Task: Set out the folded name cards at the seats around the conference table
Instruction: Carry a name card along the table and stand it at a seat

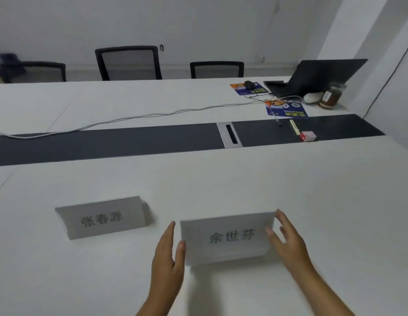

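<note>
Two folded white name cards with dark printed characters stand on the white conference table [289,190]. One name card [102,218] stands alone at the near left. The second name card [228,238] stands to its right, between my hands. My left hand [168,258] is flat and upright just beside the card's left edge, fingers straight. My right hand [287,238] is at the card's right edge with fingers spread; whether the fingertips touch the card I cannot tell. Neither hand grips anything.
A dark strip [107,144] with a cable slot [230,134] runs along the table's middle. At the far right lie a laptop [317,76], mouse pads [287,109], a jar [332,96], a pen and a small red box [308,135]. A white cable [130,117] crosses the far half. Three black chairs [130,62] stand beyond.
</note>
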A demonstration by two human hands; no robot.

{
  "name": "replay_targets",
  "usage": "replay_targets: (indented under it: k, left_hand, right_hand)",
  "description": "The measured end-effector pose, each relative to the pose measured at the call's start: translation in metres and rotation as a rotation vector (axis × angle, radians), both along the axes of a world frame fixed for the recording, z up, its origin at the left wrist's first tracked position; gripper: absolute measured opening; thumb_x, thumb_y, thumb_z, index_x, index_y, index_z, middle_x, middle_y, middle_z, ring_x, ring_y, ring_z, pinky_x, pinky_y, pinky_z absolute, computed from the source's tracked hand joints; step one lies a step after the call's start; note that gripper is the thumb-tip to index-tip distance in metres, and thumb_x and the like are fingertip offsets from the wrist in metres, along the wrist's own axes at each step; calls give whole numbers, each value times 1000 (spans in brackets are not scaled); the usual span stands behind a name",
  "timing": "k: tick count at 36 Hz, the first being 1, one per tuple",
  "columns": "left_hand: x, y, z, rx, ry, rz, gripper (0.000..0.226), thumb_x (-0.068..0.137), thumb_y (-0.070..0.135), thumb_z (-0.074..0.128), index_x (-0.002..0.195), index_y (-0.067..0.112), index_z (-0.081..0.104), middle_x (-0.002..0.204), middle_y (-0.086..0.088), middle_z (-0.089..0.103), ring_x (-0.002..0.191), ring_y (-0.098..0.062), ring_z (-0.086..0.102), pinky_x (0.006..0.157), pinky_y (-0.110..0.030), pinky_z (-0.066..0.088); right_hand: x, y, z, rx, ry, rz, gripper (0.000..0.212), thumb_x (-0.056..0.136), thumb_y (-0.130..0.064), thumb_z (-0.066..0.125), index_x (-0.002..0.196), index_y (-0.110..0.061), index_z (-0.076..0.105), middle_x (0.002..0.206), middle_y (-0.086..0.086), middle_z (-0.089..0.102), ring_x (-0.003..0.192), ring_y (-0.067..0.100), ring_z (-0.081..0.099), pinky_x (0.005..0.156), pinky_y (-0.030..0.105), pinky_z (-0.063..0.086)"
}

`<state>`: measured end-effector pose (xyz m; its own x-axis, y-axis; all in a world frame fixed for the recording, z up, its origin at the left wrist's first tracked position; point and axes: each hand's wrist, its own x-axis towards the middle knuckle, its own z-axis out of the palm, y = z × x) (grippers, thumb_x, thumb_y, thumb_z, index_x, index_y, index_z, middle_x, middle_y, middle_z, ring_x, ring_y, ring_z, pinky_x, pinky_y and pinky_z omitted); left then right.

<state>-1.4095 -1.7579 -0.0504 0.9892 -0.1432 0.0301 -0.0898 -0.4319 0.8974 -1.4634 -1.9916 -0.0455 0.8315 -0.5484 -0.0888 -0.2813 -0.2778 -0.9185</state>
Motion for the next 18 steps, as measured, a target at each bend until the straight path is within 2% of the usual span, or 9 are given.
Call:
replay_targets:
  k: [4,7,11,15,18]
  left_hand:
    - [5,-12,2,-21,45,75,42,91,13,42,132,20,37,130,11,40,129,-19,38,108,-35,31]
    - [2,-31,13,-11,43,183,39,90,8,44,128,16,44,134,-2,49,126,-20,41,102,-31,31]
    - [-4,-41,25,17,37,259,37,91,8,43,127,14,46,134,-6,51,122,-19,44,98,-26,31]
    - [-14,-47,40,-3,-17,293,39,91,9,41,129,15,43,135,-9,49,124,-21,43,101,-29,32]
    - [-23,-51,56,-26,-90,293,40,91,9,39,131,17,41,135,-8,49,125,-22,43,101,-31,35]
  right_hand:
    - [14,-2,-8,27,-11,103,42,85,-13,56,126,-14,47,124,-5,49,116,7,41,94,21,34]
    - [17,-15,-10,-37,-34,124,40,82,-10,61,121,-11,52,119,-5,53,114,7,45,92,17,32]
    - [16,-19,-5,-123,-76,136,38,79,-10,64,116,-9,56,121,2,59,111,5,46,92,16,32]
    - [12,-19,5,-162,-135,132,36,80,-11,63,115,-7,57,123,9,60,108,6,46,87,8,31]
    - [6,-19,18,-201,-206,99,36,79,-11,64,114,-6,58,119,7,61,109,7,48,83,0,32]
